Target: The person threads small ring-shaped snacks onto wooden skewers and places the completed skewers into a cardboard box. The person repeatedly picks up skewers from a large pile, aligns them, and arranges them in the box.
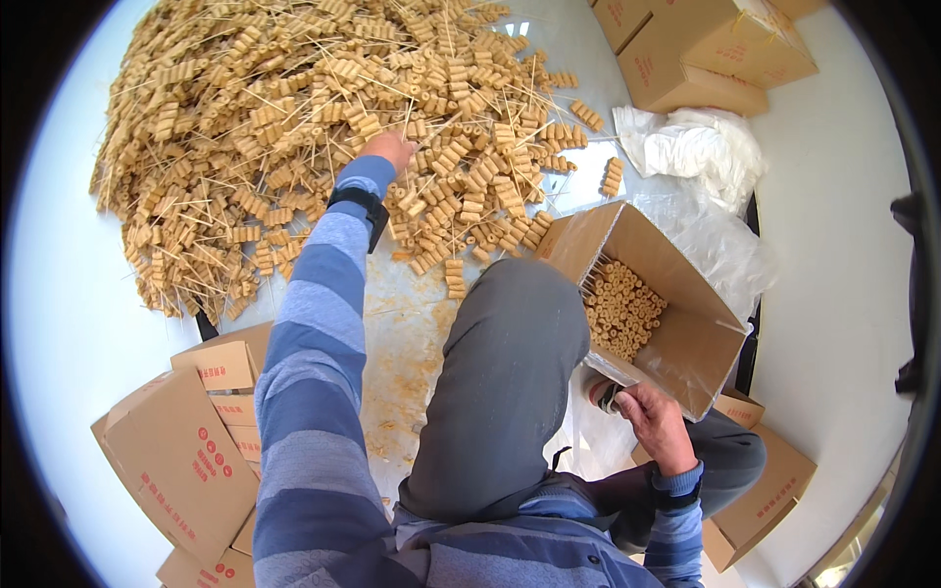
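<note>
A large heap of skewers [284, 108], thin sticks threaded with tan, ridged, hollow food rolls, fills the far left and middle. My left hand [390, 150] reaches into the near side of the heap, its fingers closed and partly hidden among the skewers; what they hold cannot be made out. Beside my right knee a tilted cardboard box [686, 333] stands with its top open. Packed skewers [624, 309] sit inside it, round roll ends facing up. My right hand [662, 426] is closed at the box's near rim, and I cannot see what is in its fingers.
Stacked cardboard cartons [181, 470] stand at the near left, more cartons [701, 49] at the far right, and another carton [769, 490] behind my right leg. White plastic bags [696, 147] lie past the box. Crumbs litter the pale floor [397, 367] by my left knee.
</note>
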### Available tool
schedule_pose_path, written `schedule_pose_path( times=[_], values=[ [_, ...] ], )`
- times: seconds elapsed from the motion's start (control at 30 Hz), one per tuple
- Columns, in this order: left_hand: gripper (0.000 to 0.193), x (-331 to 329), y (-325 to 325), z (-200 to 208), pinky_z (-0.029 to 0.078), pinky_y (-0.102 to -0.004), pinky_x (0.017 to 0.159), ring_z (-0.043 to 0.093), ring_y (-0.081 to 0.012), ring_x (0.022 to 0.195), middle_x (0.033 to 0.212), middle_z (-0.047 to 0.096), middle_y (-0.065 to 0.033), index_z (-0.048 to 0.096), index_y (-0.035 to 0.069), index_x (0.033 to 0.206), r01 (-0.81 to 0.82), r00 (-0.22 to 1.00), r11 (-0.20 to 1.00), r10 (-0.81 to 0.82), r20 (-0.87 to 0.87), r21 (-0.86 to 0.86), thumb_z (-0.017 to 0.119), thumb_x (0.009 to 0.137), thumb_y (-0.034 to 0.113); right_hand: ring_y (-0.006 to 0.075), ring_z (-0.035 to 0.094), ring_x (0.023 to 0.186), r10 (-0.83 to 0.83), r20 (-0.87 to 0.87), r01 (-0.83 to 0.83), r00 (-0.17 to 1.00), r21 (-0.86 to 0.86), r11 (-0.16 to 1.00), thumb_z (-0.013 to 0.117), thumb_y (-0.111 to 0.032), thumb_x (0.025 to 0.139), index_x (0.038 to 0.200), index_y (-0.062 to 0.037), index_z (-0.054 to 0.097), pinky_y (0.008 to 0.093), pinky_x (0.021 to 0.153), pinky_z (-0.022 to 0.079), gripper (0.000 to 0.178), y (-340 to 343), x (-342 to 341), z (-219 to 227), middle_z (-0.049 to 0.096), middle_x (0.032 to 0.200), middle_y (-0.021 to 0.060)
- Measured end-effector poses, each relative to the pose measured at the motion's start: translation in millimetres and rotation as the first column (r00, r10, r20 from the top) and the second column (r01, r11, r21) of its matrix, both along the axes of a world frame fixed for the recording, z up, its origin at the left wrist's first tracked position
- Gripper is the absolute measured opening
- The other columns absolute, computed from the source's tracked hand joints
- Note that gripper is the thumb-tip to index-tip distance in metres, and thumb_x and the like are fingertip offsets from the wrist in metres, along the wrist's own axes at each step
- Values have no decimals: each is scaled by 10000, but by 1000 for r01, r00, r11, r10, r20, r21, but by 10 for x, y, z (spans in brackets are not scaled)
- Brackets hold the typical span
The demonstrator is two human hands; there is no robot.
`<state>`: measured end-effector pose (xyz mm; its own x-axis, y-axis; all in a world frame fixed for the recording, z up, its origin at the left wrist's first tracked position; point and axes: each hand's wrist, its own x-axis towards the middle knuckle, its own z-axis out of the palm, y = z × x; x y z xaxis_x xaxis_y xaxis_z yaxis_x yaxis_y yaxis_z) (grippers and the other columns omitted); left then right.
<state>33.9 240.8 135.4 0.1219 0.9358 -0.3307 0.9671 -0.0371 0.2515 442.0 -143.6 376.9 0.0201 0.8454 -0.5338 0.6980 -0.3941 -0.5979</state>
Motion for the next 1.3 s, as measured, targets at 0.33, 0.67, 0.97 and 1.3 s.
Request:
schedule_pose_path(
  times=[0.33, 0.67, 0.97, 1.3],
  values=[
    [293, -652, -634, 1777, 512, -238, 642, 597, -98, 714, 876, 684, -62, 624, 16, 1120, -433, 391, 900, 245, 887, -58, 624, 1002, 284, 116, 627, 737, -170, -277, 160, 946, -56, 985, 640, -214, 994, 949, 4, 666, 271, 683, 508, 224, -234, -190, 365, 658, 775, 45],
    [181, 371, -2320, 2989, 563, -290, 714, 661, -166, 820, 945, 684, -142, 579, -6, 1114, -397, 234, 861, -240, 942, 318, 608, 1009, 138, 173, 643, 1047, -37, -764, 174, 645, 99, 980, 500, -279, 1067, 1254, 2, 611, 303, 870, 523, 355, 23, -940, 892, 662, 1136, 94],
    [162, 1327, -3382, 3212, 528, -269, 798, 653, -152, 892, 986, 678, -121, 594, 1, 1115, -292, 103, 873, -378, 920, 391, 650, 973, 57, 185, 462, 1332, 0, -946, 193, 325, 66, 979, 535, -334, 1048, 1493, 15, 378, 341, 1116, 382, 587, 274, -1234, 953, 477, 1449, 112],
    [134, 1799, -3769, 3043, 524, -289, 736, 622, -143, 817, 983, 662, -112, 586, 4, 1110, 15, -335, 1000, 2, 942, 3, 619, 993, 62, 75, 598, 908, -69, -990, 347, 126, -21, 938, 675, -238, 970, 1206, -61, 579, 217, 716, 477, 310, -11, -908, 915, 660, 1203, 90]
  ],
)
